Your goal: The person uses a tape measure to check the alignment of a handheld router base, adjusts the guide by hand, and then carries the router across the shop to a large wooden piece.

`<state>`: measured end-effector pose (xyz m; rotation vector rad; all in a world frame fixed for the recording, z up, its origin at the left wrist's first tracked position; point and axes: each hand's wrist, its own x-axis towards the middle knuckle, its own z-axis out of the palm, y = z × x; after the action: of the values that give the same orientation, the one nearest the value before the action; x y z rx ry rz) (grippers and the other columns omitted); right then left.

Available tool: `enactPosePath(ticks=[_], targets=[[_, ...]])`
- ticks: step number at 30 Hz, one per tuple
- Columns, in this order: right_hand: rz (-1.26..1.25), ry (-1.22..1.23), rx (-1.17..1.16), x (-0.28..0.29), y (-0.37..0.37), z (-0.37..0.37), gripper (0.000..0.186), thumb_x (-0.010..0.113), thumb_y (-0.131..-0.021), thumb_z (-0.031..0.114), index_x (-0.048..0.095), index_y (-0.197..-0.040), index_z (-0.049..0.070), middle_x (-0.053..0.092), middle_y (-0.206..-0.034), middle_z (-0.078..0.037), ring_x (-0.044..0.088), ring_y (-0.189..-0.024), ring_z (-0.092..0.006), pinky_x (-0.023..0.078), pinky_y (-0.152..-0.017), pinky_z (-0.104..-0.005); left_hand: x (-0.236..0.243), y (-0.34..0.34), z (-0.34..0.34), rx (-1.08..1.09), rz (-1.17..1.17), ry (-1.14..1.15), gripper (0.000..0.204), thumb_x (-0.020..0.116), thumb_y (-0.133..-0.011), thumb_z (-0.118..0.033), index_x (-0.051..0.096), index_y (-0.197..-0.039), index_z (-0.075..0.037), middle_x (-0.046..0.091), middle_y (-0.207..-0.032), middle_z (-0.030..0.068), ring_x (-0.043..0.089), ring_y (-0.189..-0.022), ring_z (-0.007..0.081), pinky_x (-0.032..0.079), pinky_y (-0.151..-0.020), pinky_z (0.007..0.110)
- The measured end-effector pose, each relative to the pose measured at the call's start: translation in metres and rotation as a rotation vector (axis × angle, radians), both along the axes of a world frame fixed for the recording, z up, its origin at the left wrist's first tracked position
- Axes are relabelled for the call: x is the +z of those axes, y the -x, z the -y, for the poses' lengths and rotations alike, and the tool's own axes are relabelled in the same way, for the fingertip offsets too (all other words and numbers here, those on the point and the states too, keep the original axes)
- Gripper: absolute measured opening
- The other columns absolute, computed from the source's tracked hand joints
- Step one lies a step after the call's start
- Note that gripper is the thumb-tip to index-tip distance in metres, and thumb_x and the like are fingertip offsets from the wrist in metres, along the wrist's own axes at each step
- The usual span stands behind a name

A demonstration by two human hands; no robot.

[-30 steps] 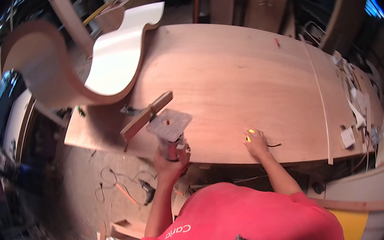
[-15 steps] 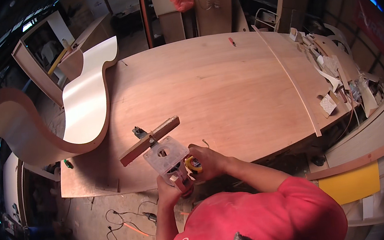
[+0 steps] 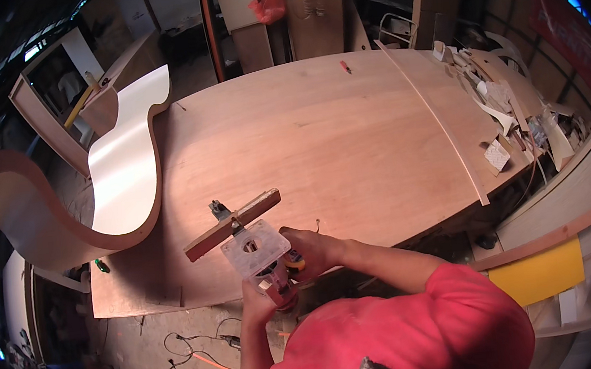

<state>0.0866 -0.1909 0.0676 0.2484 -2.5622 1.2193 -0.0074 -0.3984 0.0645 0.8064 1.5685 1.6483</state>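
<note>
My left hand (image 3: 256, 300) grips a hand router (image 3: 274, 286) with a square translucent base plate (image 3: 255, 250) turned upward. A wooden strip (image 3: 204, 241) is fixed crosswise to a metal bracket at the base. My right hand (image 3: 306, 248) is closed on a yellow and black tape measure (image 3: 294, 260) at the right side of the router base. The router is at the near edge of a large plywood panel (image 3: 305, 140). On the panel's left part, a wavy curved plywood piece (image 3: 123, 152) with a white face stands on its edge.
A long thin strip (image 3: 433, 119) lies across the panel's right side beside piled offcuts (image 3: 495, 91). A small red tool (image 3: 344, 68) lies near the far edge. Cords and a drill (image 3: 231, 341) are on the floor below. Boards and a yellow sheet (image 3: 535, 274) are at lower right.
My right hand, first low on the panel with the tape measure, has moved left to the router. The view has swung, and the router sits slightly lower in it.
</note>
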Motion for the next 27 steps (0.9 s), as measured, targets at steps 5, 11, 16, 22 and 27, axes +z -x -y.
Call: enactPosePath(ticks=[5, 11, 16, 22, 27], targets=[[0.085, 0.015, 0.025, 0.011, -0.006, -0.005, 0.067, 0.088, -0.072, 0.023, 0.051, -0.125, 0.005, 0.060, -0.118, -0.019, 0.065, -0.106, -0.0390, 0.055, -0.091, -0.0446, 0.008, 0.001, -0.007, -0.050, -0.045, -0.016, 0.049, 0.086, -0.067, 0.006, 0.066, -0.111, -0.002, 0.072, -0.090, 0.0068, 0.069, -0.072, 0.0173, 0.055, -0.062, 0.031], [0.002, -0.033, -0.029, -0.027, -0.038, -0.050, 0.050, 0.082, -0.080, 0.023, 0.067, -0.126, 0.011, 0.065, -0.116, -0.014, 0.066, -0.105, -0.0339, 0.055, -0.092, -0.0422, 0.002, -0.004, 0.016, -0.057, 0.231, -0.036, 0.032, 0.082, -0.077, 0.002, 0.062, -0.103, -0.001, 0.062, -0.076, 0.0074, 0.060, -0.057, 0.0177, 0.044, -0.047, 0.032], [0.157, 0.041, -0.392, -0.054, -0.107, -0.102, 0.030, 0.080, -0.084, 0.020, 0.077, -0.112, 0.010, 0.071, -0.103, -0.013, 0.067, -0.097, -0.0309, 0.055, -0.090, -0.0395, 0.018, -0.014, -0.003, 0.011, 0.120, -0.015, 0.016, 0.057, -0.098, -0.012, 0.055, -0.089, 0.000, 0.048, -0.057, 0.0034, 0.048, -0.043, 0.0135, 0.032, -0.037, 0.030], [-0.012, -0.149, -0.629, 0.084, -0.098, -0.107, 0.028, 0.078, -0.085, 0.020, 0.076, -0.110, 0.007, 0.069, -0.096, -0.015, 0.067, -0.084, -0.0322, 0.054, -0.079, -0.0390, 0.029, -0.014, -0.005, 0.397, -0.336, 0.006, 0.023, 0.078, -0.086, -0.014, 0.067, -0.100, 0.000, 0.069, -0.084, 0.0043, 0.063, -0.068, 0.0090, 0.050, -0.055, 0.028], [-0.021, -0.403, -0.548, 0.159, -0.055, -0.052, 0.027, 0.074, -0.084, 0.023, 0.077, -0.106, 0.009, 0.066, -0.093, -0.013, 0.067, -0.085, -0.0350, 0.054, -0.079, -0.0419, 0.027, -0.022, -0.009, 0.587, -0.327, 0.194, 0.035, 0.083, -0.079, -0.016, 0.066, -0.104, 0.000, 0.071, -0.089, 0.0057, 0.067, -0.076, 0.0135, 0.053, -0.064, 0.031]])
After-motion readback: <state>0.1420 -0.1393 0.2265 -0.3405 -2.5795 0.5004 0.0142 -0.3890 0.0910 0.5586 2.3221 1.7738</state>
